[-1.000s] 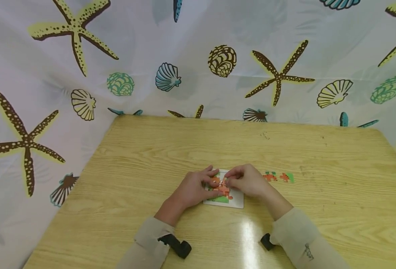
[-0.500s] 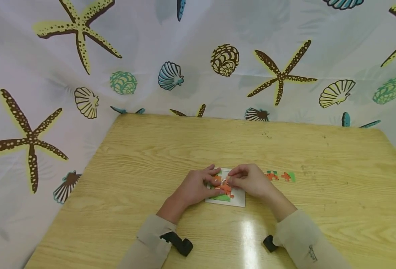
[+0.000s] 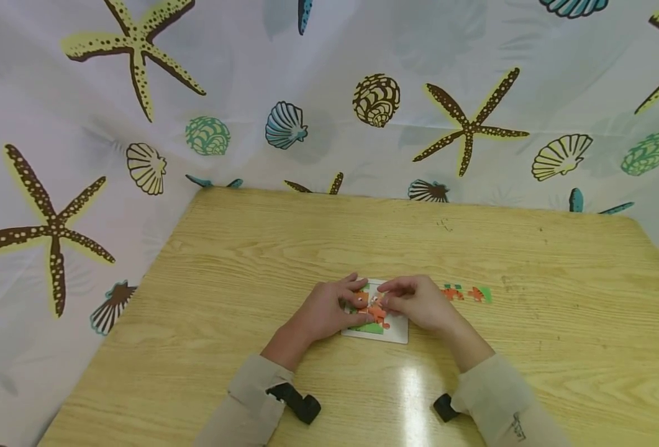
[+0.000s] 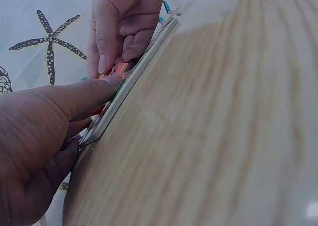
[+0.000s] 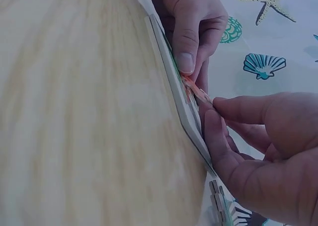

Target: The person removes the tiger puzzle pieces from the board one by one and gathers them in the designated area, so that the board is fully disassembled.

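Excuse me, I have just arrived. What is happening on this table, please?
A person is working on a small jigsaw in a white tray on the wooden table. The left hand rests across the jigsaw; the right hand pinches an orange piece, tilted and not lying flat. More pieces lie on the table, right of the tray.

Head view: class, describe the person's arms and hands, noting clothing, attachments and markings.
The left sleeve and right sleeve are beige, ending short of the wrists. A black fitting sits at the left cuff, another black fitting at the right. A small dark marking shows on the right sleeve. The left hand and right hand are bare, with no gloves.
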A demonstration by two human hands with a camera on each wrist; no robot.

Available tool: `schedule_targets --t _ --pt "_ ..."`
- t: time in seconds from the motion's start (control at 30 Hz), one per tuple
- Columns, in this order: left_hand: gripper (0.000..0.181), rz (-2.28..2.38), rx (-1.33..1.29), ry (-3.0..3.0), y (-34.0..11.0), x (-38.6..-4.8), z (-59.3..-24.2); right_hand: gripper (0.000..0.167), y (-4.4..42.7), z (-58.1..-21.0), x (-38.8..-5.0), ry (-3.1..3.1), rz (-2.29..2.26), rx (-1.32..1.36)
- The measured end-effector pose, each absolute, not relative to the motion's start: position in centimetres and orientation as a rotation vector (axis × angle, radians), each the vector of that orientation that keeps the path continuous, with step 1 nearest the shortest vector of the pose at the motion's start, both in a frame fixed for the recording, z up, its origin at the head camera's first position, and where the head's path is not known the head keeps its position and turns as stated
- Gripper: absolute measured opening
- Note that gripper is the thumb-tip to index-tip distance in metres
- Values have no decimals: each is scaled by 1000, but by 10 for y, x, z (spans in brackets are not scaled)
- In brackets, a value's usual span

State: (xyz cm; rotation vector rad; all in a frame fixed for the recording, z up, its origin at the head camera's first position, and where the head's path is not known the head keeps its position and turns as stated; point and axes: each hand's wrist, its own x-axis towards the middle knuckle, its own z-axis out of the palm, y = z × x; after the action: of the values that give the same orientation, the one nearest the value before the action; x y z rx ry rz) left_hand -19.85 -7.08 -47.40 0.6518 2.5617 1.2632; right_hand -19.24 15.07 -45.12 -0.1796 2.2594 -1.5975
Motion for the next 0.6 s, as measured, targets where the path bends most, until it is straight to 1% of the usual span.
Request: schedule_targets --t 0.6 --pt "28 1199 662 2594 -71 -199 -472 22 153 -450 -191 2200 -1656 -112"
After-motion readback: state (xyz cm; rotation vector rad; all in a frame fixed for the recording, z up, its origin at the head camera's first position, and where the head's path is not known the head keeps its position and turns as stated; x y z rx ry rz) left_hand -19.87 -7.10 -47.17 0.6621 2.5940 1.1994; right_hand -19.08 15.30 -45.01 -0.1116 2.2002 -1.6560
